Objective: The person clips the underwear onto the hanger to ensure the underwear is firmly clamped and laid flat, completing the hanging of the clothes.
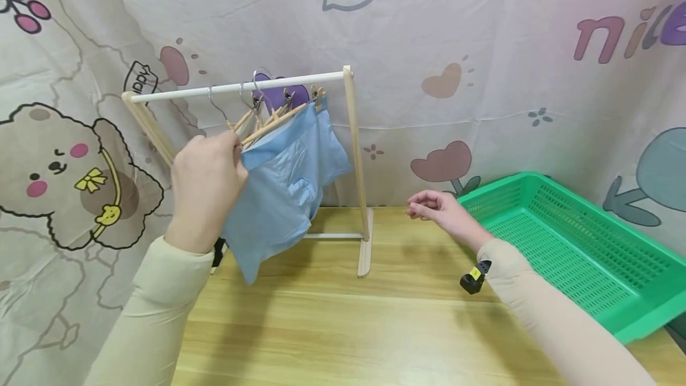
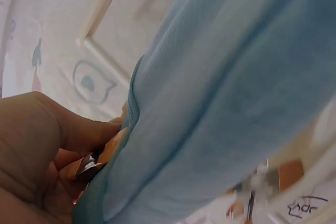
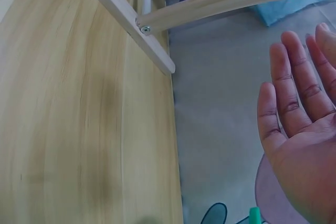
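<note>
Light blue shorts (image 1: 273, 195) hang from a wooden clip hanger (image 1: 278, 124) on a small rack, its hook at the white top bar (image 1: 187, 92). My left hand (image 1: 206, 180) pinches the clip at the near end of the hanger, by the waistband. In the left wrist view, a wooden clip (image 2: 86, 166) with a metal spring lies between thumb and fingers, against the cloth (image 2: 210, 103). The far clip (image 1: 320, 99) sits on the other end of the waistband. My right hand (image 1: 436, 207) is in the air right of the rack, fingers loosely bent, holding nothing.
A green perforated basket (image 1: 581, 243) stands on the wooden table (image 1: 343, 326) at the right. Other hangers and a purple garment (image 1: 276, 95) hang behind the shorts. The rack's right foot (image 1: 365, 255) rests on the table, and a printed curtain (image 1: 482, 28) closes off the back.
</note>
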A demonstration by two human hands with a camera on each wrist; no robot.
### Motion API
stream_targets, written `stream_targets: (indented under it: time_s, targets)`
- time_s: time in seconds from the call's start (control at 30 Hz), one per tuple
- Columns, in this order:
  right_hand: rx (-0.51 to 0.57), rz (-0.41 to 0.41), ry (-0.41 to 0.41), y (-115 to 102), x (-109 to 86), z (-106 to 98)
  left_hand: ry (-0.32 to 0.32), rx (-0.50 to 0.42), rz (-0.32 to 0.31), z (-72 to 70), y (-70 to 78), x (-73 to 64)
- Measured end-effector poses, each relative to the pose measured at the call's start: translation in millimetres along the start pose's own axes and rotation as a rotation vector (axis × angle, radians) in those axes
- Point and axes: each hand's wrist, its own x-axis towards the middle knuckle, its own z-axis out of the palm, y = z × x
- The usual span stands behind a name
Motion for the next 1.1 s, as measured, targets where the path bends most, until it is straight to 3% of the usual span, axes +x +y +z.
stream_targets:
  time_s: [0.1, 0.2, 0.3, 0.4, 0.67, 0.83, 0.93, 1.1]
  targets:
    - [-0.012, -0.001, 0.001, -1.1, -4.3, -2.7, -0.02, 0.03, 0.005, 12.3, 4.7, 3.4]
    - [-0.017, -0.003, -0.004, -1.5, -8.6, -5.3, -0.012, 0.076, 0.05, 22.2, 6.6, 3.8]
    - [-0.028, -0.006, -0.001, -1.5, -12.2, -7.5, 0.002, 0.121, 0.099, 26.9, 7.0, 4.0]
    - [-0.042, -0.015, 0.008, -2.0, -15.4, -9.7, 0.0, 0.151, 0.11, 27.4, 7.0, 4.8]
    - [-0.068, -0.034, 0.022, -6.4, -24.4, -15.4, -0.064, 0.204, 0.001, 22.5, -5.6, 4.3]
    - [-0.116, -0.04, 0.035, -10.0, -33.1, -21.8, -0.101, 0.177, -0.086, 19.9, -12.8, -0.7]
    - [-0.186, -0.034, 0.054, -14.8, -40.2, -26.2, -0.054, 0.166, -0.074, 20.4, -11.5, -7.5]
    - [-0.338, -0.049, 0.118, -23.6, -57.0, -32.3, 0.1, 0.121, 0.047, 25.3, 3.2, -24.6]
